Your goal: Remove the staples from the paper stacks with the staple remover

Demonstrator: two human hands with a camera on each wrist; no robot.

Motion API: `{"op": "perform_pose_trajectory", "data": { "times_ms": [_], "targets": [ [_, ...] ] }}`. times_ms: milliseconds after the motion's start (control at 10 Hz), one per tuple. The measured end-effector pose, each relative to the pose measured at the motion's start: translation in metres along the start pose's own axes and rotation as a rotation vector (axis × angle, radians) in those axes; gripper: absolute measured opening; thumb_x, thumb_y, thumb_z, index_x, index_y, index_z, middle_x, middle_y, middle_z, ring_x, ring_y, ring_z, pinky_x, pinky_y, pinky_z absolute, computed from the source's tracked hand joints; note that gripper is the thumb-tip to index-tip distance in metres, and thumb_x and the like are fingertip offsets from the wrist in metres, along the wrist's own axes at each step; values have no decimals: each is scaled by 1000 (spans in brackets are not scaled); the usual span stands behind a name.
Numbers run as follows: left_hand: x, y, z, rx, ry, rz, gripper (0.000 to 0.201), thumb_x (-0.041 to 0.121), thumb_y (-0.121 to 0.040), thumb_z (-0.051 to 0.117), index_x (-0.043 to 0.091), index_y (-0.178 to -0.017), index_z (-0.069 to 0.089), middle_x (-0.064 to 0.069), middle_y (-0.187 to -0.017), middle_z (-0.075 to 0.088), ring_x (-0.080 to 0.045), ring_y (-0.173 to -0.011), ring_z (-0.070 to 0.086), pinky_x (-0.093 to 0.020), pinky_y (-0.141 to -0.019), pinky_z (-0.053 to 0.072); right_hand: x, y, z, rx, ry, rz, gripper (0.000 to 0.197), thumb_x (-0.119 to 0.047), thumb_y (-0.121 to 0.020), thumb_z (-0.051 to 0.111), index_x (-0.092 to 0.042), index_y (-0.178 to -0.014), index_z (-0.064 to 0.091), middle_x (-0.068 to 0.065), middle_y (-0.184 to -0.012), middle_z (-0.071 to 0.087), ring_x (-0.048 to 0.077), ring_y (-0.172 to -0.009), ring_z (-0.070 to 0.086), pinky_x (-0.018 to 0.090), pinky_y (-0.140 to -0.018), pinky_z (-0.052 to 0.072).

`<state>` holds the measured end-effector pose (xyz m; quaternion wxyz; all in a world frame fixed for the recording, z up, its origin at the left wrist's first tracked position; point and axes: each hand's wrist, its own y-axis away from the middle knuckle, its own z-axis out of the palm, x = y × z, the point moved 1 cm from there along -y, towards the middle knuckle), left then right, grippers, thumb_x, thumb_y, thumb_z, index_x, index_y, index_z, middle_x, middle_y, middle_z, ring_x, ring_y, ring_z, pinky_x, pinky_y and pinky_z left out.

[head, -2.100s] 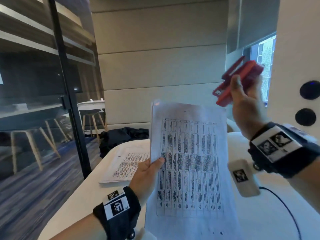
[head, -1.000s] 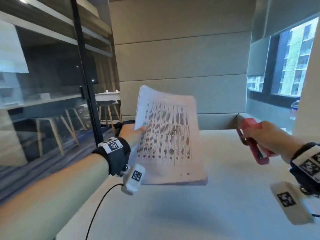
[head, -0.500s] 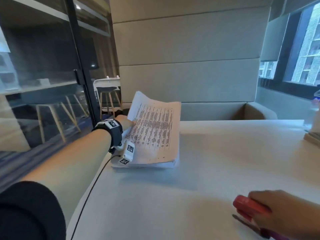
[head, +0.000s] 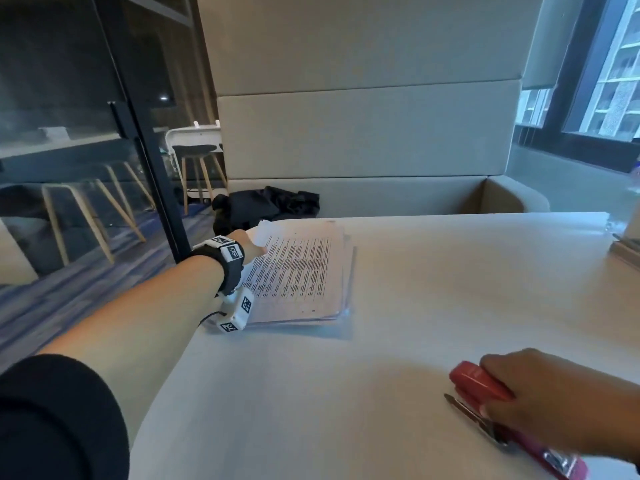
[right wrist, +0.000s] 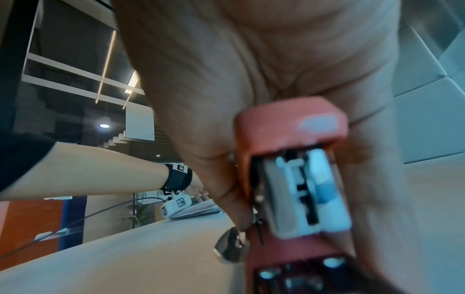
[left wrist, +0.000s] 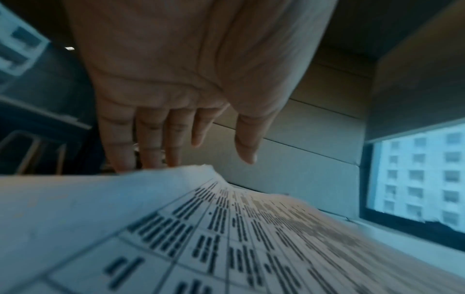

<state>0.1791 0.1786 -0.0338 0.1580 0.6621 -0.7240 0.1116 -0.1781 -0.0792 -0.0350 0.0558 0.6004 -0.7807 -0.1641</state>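
A stapled stack of printed sheets [head: 298, 271] lies on top of a paper pile at the far left of the white table [head: 433, 289]. My left hand [head: 252, 249] rests on the left edge of that stack. In the left wrist view its fingers [left wrist: 151, 139] are straight and reach past the far edge of the printed sheet [left wrist: 226, 238], with the thumb free above it. Near the front right, my right hand [head: 547, 400] grips the red staple remover [head: 479, 382] and holds it low on the table. Its metal blade [right wrist: 231, 248] pokes out below the red body [right wrist: 292, 127].
A black garment [head: 266, 206] lies on the grey bench behind the table. A glass partition with a black frame [head: 152, 188] runs along the left. Some object [head: 627, 251] sits at the table's right edge. The left wrist cable [head: 207, 318] trails off the table's left edge.
My left hand has lowered the paper stack from the air onto the pile and let go of it. My right hand brought the red staple remover down to the table.
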Motion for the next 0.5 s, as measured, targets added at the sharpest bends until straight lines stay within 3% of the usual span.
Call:
{"op": "perform_pose_trajectory", "data": {
  "times_ms": [100,200,300,400,500],
  "targets": [
    [10,18,-3,5,-88,69,64,43,-92,58,2,-138,41,-15,-130,54,-28,-100,54,-32,-83,43,-4,-6,-5,23,51,41,21,-39,-91,50,-22,-91,60,-3,-85,65,9,-71,62,21,-67,50],
    [22,50,-3,-4,-182,187,56,39,-92,58,6,-136,47,-14,-138,49,-29,-119,51,-30,-94,41,-9,-8,-11,4,90,60,21,-33,-96,47,-17,-88,58,-3,-86,67,13,-69,61,22,-68,52],
    [29,94,-1,-79,-186,285,31,40,-89,62,13,-104,65,-7,-110,59,-22,-96,52,-29,-83,41,-14,-3,-16,-41,143,39,30,-29,-100,41,-21,-71,45,-1,-77,59,16,-66,56,26,-66,49],
    [30,139,2,-129,-143,383,18,39,-87,64,23,-95,66,4,-102,57,-17,-96,51,-27,-84,40,-14,3,-14,-50,99,82,33,-29,-100,42,-19,-68,44,-2,-66,52,11,-56,49,22,-57,42],
    [28,195,-1,-168,-91,471,17,41,-87,62,26,-96,66,9,-92,61,-15,-87,59,-29,-84,47,-11,10,-11,-17,-35,126,35,-41,-96,49,-15,-72,51,0,-68,58,12,-57,54,25,-62,49]
  ]
}}
